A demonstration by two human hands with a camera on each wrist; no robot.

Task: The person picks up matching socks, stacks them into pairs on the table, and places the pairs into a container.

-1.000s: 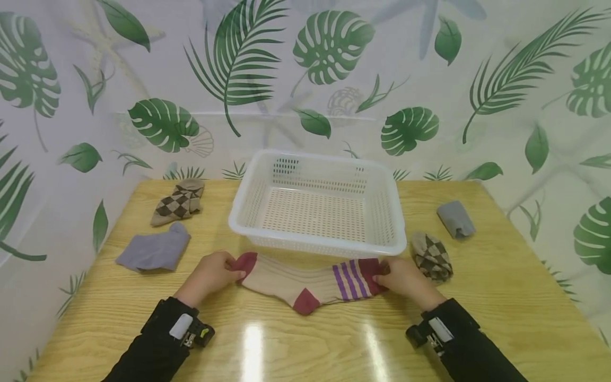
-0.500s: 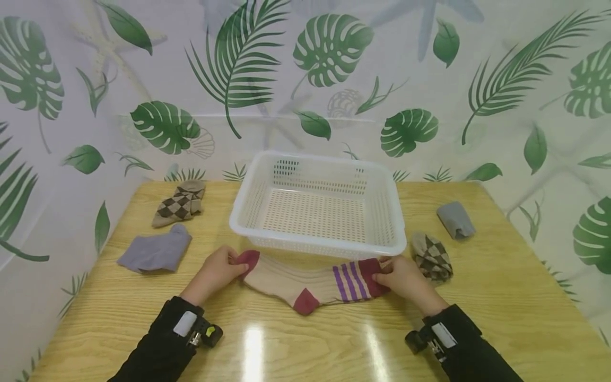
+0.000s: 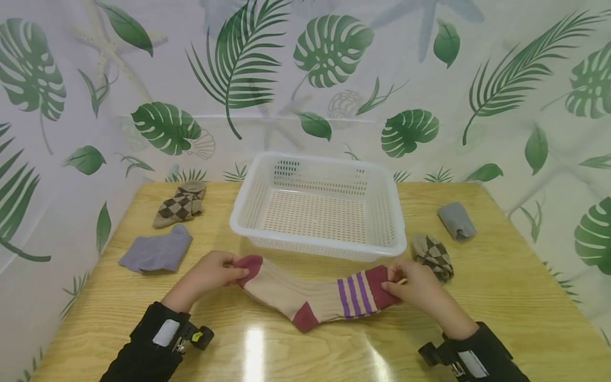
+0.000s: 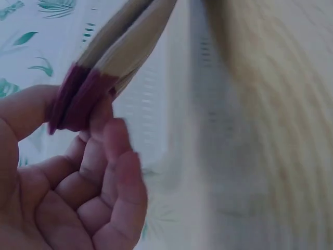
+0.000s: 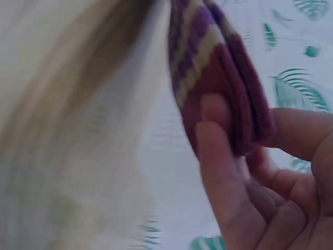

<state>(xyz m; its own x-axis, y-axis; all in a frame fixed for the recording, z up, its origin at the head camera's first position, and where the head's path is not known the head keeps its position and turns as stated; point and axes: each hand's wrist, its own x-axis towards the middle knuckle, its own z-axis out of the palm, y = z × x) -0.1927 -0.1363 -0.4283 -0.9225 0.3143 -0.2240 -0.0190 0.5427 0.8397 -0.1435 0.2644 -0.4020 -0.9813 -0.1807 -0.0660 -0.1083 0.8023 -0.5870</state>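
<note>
Beige ribbed sock (image 3: 307, 294) with maroon toe, heel and cuff is stretched over the wooden table (image 3: 515, 297), just at six o'clock of the white basket (image 3: 319, 241). Left hand (image 3: 210, 273) pinches the toe; right hand (image 3: 412, 286) pinches the striped cuff. Argyle sock (image 3: 433, 255) lies at three o'clock, grey sock (image 3: 155, 250) at nine.

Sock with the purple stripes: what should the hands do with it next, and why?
Probably fold it: bring the left hand with the toe end over to the right hand at the cuff. Both hands pinch the sock by its ends, stretched just above the table, and the basket behind it holds nothing.
</note>
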